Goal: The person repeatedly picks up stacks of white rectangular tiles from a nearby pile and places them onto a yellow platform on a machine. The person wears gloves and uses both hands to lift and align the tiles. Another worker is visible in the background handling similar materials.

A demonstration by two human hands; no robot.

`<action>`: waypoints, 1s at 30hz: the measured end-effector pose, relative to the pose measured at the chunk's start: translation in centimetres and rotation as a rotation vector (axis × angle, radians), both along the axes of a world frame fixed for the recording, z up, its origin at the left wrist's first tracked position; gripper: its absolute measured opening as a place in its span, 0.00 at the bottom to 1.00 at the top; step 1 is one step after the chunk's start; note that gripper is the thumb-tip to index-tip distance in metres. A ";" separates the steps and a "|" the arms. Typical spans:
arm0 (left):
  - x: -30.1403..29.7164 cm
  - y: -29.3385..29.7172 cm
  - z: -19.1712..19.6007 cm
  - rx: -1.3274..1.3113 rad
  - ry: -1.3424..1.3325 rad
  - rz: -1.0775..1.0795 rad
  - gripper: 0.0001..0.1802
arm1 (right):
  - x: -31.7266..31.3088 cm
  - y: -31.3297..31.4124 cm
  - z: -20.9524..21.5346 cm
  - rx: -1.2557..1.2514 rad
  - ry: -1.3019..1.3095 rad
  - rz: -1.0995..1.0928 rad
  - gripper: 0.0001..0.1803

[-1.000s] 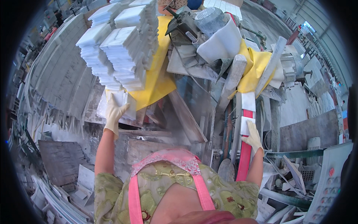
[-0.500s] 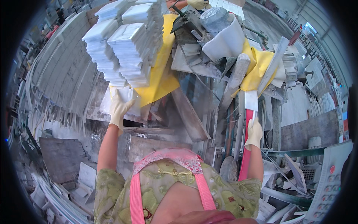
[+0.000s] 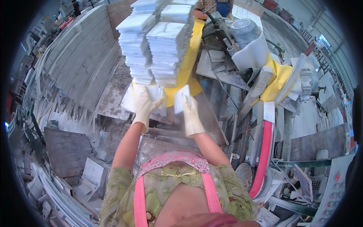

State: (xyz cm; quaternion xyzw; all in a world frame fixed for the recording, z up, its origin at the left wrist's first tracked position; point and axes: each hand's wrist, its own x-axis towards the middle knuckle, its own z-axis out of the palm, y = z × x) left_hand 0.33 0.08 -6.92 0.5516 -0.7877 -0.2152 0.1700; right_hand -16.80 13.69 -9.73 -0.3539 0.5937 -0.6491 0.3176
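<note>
Cream gloves cover both my hands. My right hand (image 3: 192,117) grips a white marble tile (image 3: 182,100), tilted upright, with the thumb and fingers on its faces. Just left of it, my left hand (image 3: 145,108) has its thumb spread wide and its fingers stretched out against several white tiles (image 3: 155,93) at the foot of the stacks. Whether it bears any of their weight is hard to see. Beyond rise tall stacks of white tiles (image 3: 166,41), with yellow sheeting (image 3: 192,68) along their right side.
A long red belt (image 3: 261,162) runs along my right, below yellow cloth (image 3: 278,75) and a grey motor (image 3: 244,28). Wooden planks (image 3: 211,117) lie ahead. Long stone slabs (image 3: 72,56) stand at the left. A control panel (image 3: 334,193) is at lower right. Another person (image 3: 223,7) stands at the far side.
My right hand has moved left from beside the red belt to near my left hand, with the tile in it. The view has shifted, so the stacks appear farther right.
</note>
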 end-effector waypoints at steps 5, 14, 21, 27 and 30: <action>0.2 -0.6 0.1 0.073 -0.131 -0.072 0.72 | 5.6 -4.9 -2.0 -0.168 0.285 -0.162 0.27; 1.3 0.0 0.1 -0.011 -0.013 -0.220 0.58 | 7.2 -3.6 -1.7 -0.021 0.254 0.137 0.24; 0.8 0.4 -0.9 -0.399 0.098 -0.079 0.52 | 6.7 -2.8 -1.3 0.034 0.057 0.280 0.46; 1.0 -0.2 0.3 -0.135 -0.066 -0.099 0.56 | 3.9 -0.8 -2.3 0.136 0.367 0.362 0.45; 0.7 -0.2 2.3 0.063 -0.059 -0.050 0.63 | 3.7 -0.2 -2.2 0.067 -0.074 0.421 0.41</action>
